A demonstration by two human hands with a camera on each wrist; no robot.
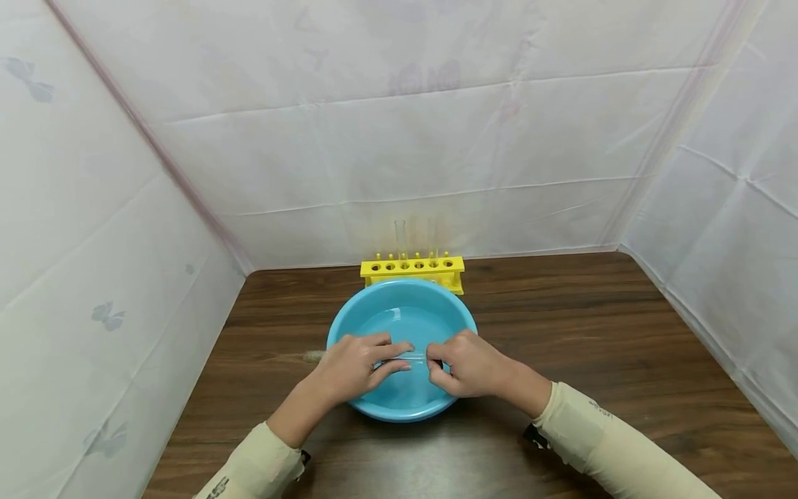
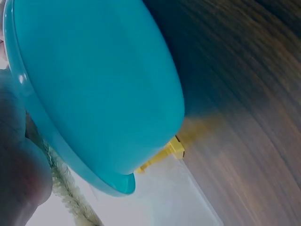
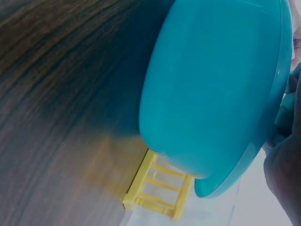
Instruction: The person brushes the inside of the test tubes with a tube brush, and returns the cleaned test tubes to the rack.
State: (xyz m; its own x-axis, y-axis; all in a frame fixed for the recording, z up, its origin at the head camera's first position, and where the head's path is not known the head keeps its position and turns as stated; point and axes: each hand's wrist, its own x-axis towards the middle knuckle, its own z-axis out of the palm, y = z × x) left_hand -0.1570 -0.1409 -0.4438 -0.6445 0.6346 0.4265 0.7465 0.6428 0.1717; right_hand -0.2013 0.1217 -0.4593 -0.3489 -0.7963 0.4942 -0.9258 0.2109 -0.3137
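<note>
1. Stretching in from the near side, two cream sleeves (image 1: 623,447) with dark printed marks are leading to a person's hands, which are working above a dark wooden table (image 1: 592,326).
2. The left hand (image 1: 355,364) is pinching a slim clear tube (image 1: 416,357) between its thumb and outstretched fingers, while the right hand (image 1: 467,364) is curling its fingers and thumb round the tube's other side.
3. That tube is bridging the gap between the two hands, roughly level, over the basin; only a short stretch is showing, since the grips are hiding the rest.
4. It is looking colourless and see-through, like glass, with thin, bright lines running lengthwise. Something dark is showing by the right thumb, too small to make out.
5. A pale, bristly brush (image 1: 314,355) is poking out past the left hand, on the side away from the right one; I cannot tell whether its handle is running into the tube.
6. Beneath the hands, a round, light blue basin (image 1: 405,418) is holding clear liquid that is catching a glint.
7. Just behind it, a yellow rack (image 1: 412,262) is standing, with two test tubes (image 1: 401,239) rising upright from its holes.
8. Farthest off, whitish cloth (image 1: 399,152) is hanging in creased walls.
</note>
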